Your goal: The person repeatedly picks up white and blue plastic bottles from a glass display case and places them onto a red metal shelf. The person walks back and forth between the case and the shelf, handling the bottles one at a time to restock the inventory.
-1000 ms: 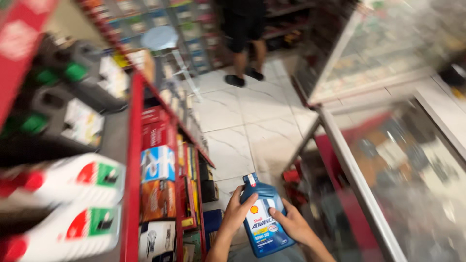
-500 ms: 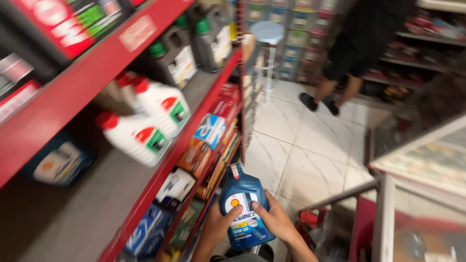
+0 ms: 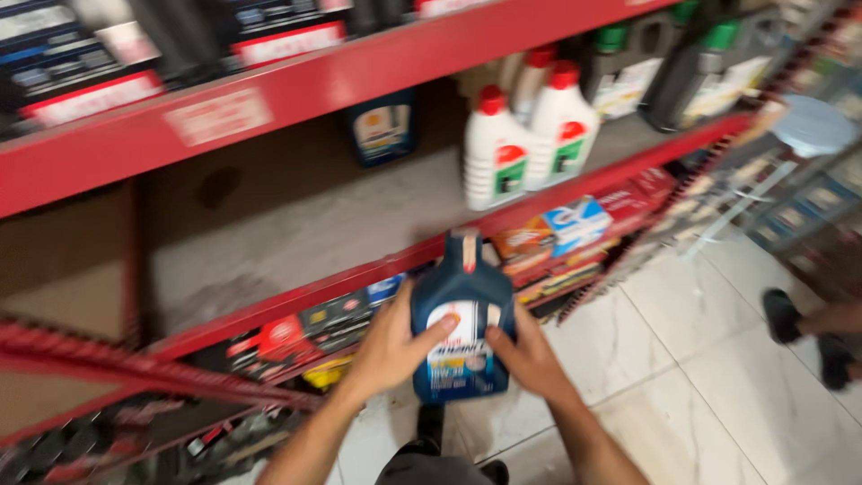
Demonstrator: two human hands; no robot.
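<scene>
- Before the red shelf, both hands held a blue bottle upright, just below the shelf's front edge and above the tiled floor.
- Risk, as I judged it: the bottle could slip and drop to the floor, since only the sides were pressed and nothing supported its base.
- Lifting it could knock its cap against the shelf edge, which sat very close.
- Left hand: its grip was closed on the bottle's left side, thumb across the label.
- Right hand: its grip was closed on the right side, fingers wrapping behind.
- White bottles stood well apart on the shelf.
</scene>
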